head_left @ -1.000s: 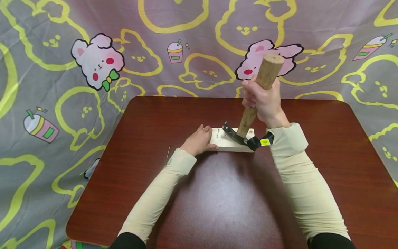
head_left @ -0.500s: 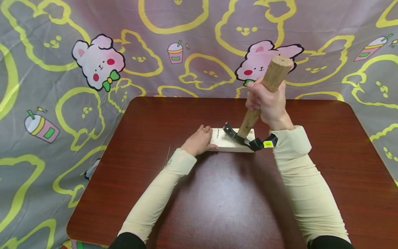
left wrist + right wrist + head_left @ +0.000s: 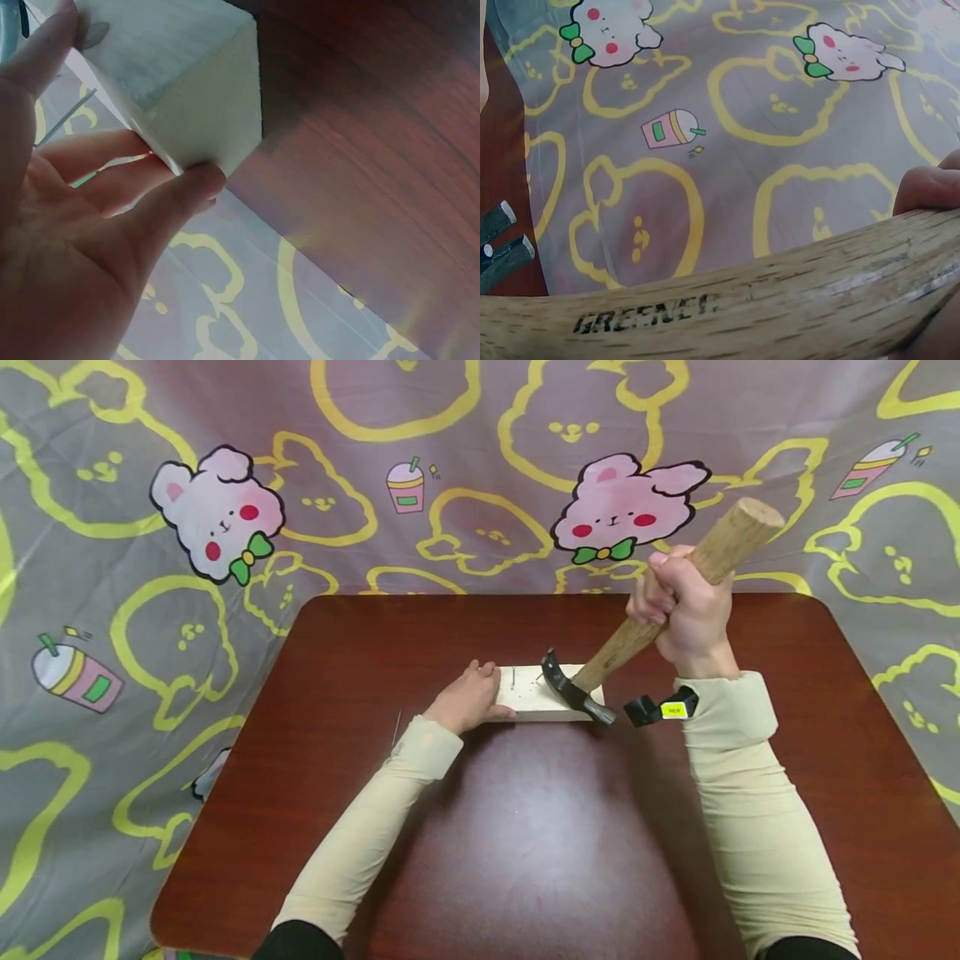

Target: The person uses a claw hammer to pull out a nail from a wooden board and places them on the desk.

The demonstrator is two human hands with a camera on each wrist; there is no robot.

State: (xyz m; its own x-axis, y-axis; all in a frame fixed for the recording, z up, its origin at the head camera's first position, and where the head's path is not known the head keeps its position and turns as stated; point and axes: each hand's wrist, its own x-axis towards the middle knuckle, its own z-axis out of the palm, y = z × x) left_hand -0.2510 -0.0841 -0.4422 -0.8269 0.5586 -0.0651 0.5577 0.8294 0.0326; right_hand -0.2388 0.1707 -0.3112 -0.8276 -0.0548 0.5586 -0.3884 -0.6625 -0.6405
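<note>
Right grip (image 3: 686, 610) clamped round hammer (image 3: 618, 652), handle leaning right. I see hammer head over right half of pale wooden block (image 3: 517, 697), claw toward far side. Left grip (image 3: 467, 697) clamped on block's left end. Upright nail (image 3: 513, 677) stands in block; I can't tell whether claw touches tilted nail (image 3: 538, 677) beside it. Loose nail (image 3: 397, 727) lies left on tabletop (image 3: 517, 843).

The right hand (image 3: 686, 610) is clenched, higher than the left hand (image 3: 467, 697) (its thumb (image 3: 501, 712) spread from the fingers (image 3: 486, 671)).
</note>
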